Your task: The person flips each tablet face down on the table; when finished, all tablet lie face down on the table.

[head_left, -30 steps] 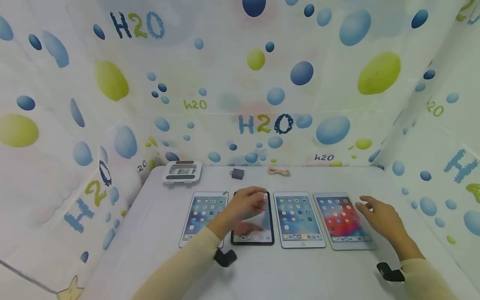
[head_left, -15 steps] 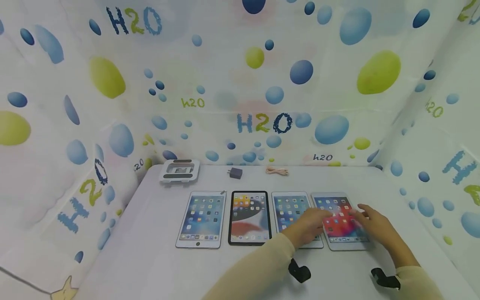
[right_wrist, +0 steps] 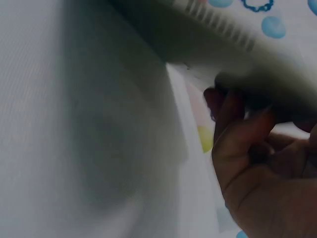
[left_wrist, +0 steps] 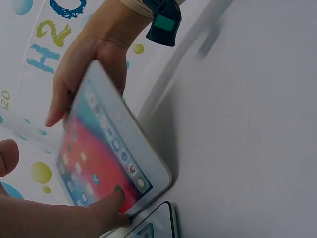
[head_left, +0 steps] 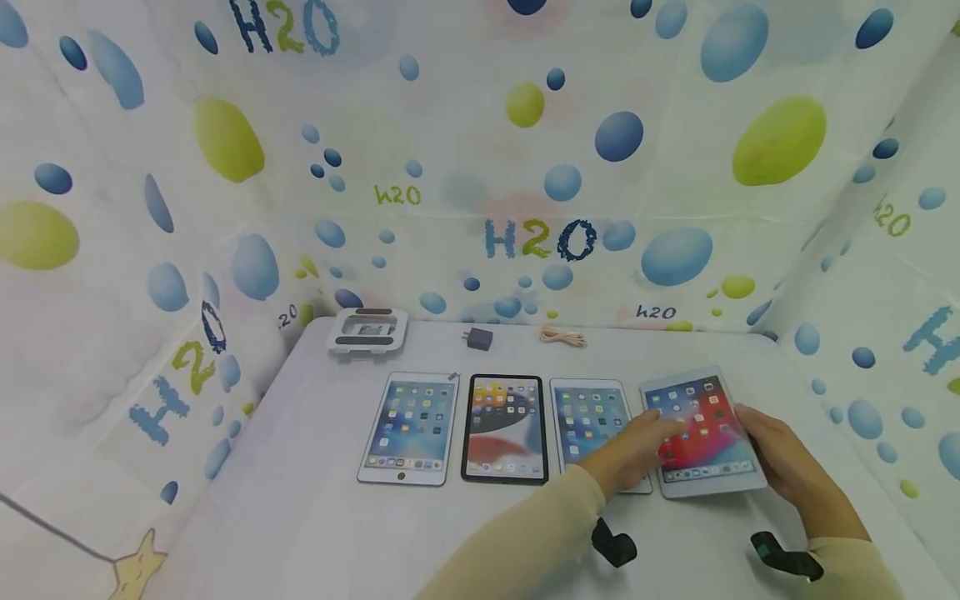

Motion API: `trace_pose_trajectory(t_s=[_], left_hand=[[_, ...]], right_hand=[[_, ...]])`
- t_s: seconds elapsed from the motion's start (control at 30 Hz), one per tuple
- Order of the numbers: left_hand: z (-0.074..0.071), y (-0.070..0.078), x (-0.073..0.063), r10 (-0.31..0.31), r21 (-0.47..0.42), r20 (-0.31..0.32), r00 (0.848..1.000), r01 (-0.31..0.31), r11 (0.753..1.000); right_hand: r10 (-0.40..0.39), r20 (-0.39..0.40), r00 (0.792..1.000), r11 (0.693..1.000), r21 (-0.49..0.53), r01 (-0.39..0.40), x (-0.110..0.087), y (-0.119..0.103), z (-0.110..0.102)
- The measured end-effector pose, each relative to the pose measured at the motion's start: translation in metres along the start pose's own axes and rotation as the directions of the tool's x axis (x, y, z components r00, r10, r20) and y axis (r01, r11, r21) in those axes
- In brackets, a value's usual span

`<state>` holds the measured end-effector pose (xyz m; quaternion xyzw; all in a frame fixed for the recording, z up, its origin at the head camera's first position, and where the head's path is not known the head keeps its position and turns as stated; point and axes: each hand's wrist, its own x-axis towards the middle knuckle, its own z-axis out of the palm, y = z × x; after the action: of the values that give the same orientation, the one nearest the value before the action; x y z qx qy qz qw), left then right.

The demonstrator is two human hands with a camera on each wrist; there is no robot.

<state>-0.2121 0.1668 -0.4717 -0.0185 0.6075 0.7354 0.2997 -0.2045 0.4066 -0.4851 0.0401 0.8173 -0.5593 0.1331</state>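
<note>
A white-framed tablet (head_left: 705, 437) with a red and blue home screen is tilted, its right side raised off the table. My right hand (head_left: 780, 458) grips its right edge; in the right wrist view the fingers (right_wrist: 233, 114) curl beneath the tablet's back (right_wrist: 213, 49). At the opposite edge my left hand (head_left: 626, 450) holds the tablet, thumb over the screen. The left wrist view shows the tablet (left_wrist: 114, 144) slanting between both hands, its lower corner near the table. Partly under my left hand lies another white tablet (head_left: 588, 412), lit with app icons.
Farther left lie a black-framed tablet (head_left: 505, 429) and a white tablet (head_left: 408, 429), both lit. Along the back of the white table (head_left: 285, 517) are a white and grey stand (head_left: 367, 340), a dark plug charger (head_left: 477, 338) and a coiled pale cable (head_left: 562, 337). Patterned curtains surround it.
My left hand has swept right from over the black-framed tablet to the rightmost one. My right hand has moved in to that tablet's right edge, and the tablet has tilted up from the table.
</note>
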Motion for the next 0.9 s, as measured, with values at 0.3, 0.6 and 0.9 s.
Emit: trace_pose_trajectory(t_s=[0.3, 0.6, 0.9], left_hand=[[0.002, 0.006, 0.004, 0.028, -0.019, 0.1, 0.995, -0.026, 0.999], [0.001, 0.001, 0.003, 0.146, -0.12, 0.095, 0.985, -0.134, 0.984], [0.005, -0.007, 0.004, 0.234, -0.239, 0.047, 0.971, -0.217, 0.946]], right_hand=[[-0.339, 0.187, 0.922, 0.928, 0.227, 0.295, 0.0, -0.014, 0.023], [-0.241, 0.114, 0.964, 0.971, 0.03, 0.239, 0.006, -0.005, 0.045], [0.007, -0.092, 0.996, 0.997, 0.079, 0.0, 0.013, 0.002, 0.03]])
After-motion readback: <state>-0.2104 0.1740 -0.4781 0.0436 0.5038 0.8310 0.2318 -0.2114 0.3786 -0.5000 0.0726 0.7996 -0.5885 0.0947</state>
